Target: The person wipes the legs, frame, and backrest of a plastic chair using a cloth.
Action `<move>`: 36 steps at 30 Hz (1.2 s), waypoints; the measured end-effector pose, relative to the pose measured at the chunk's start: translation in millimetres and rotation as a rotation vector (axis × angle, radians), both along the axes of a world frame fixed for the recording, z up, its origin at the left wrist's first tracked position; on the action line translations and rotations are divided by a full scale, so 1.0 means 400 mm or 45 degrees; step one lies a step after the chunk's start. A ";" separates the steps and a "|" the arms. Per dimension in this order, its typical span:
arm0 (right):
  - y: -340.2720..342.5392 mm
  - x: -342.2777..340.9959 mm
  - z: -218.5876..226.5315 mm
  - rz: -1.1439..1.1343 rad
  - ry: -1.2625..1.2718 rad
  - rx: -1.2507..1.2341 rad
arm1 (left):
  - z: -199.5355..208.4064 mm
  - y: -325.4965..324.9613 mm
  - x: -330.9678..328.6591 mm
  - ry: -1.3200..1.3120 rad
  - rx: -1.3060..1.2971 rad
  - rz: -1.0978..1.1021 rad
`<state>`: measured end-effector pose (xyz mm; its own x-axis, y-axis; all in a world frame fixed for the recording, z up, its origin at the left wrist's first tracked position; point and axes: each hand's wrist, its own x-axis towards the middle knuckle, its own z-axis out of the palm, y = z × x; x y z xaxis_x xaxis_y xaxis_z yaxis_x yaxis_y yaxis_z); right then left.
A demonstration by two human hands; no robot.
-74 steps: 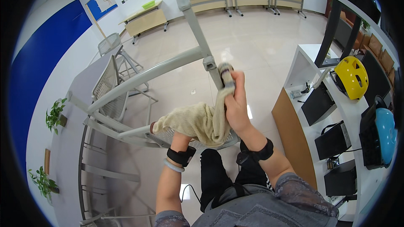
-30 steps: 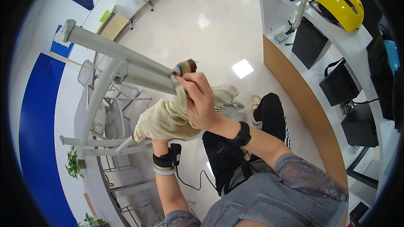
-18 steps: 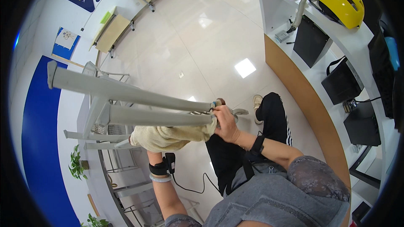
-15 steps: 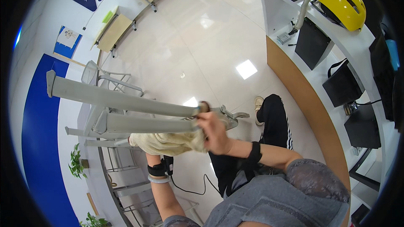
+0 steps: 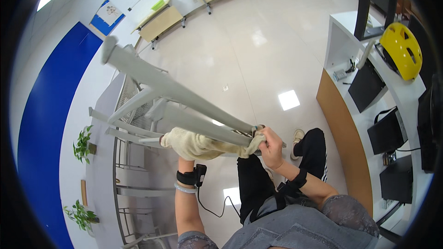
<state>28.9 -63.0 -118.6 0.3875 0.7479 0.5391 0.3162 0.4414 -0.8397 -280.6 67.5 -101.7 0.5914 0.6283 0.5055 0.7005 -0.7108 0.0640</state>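
Note:
A pale grey metal frame with tubular legs (image 5: 180, 93) slants across in front of me, its capped leg ends at the upper left. A cream cloth (image 5: 207, 145) stretches along its near side, with a brown edge at its left end. My left hand is hidden under the cloth's left part; only its wrist and forearm show below, so its fingers cannot be made out. At the frame's right end, my right hand (image 5: 271, 147) is closed around the bunched end of the cloth, against the grey metal.
White shelving (image 5: 341, 41) on the right holds black boxes and a yellow helmet (image 5: 402, 51). Grey metal chairs (image 5: 138, 103) stand to the left, near potted plants (image 5: 83, 145). Folding tables (image 5: 161, 25) line the far wall. A black cable (image 5: 224, 210) hangs from my left wrist.
The frame has tilted and now slopes more steeply down to the right. My right hand stays at its right end, now clearly gripping the cloth. The whole view has turned.

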 end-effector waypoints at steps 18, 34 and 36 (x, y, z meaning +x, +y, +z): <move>0.218 -0.002 0.713 1.026 0.496 0.325 | 0.169 -0.091 0.246 -0.281 0.002 -0.294; 0.195 -0.020 0.672 1.457 0.644 0.244 | 0.064 -0.029 0.171 -0.563 -0.245 -0.293; 0.188 -0.034 0.702 1.434 0.576 0.261 | 0.061 -0.028 0.155 -0.573 -0.253 -0.276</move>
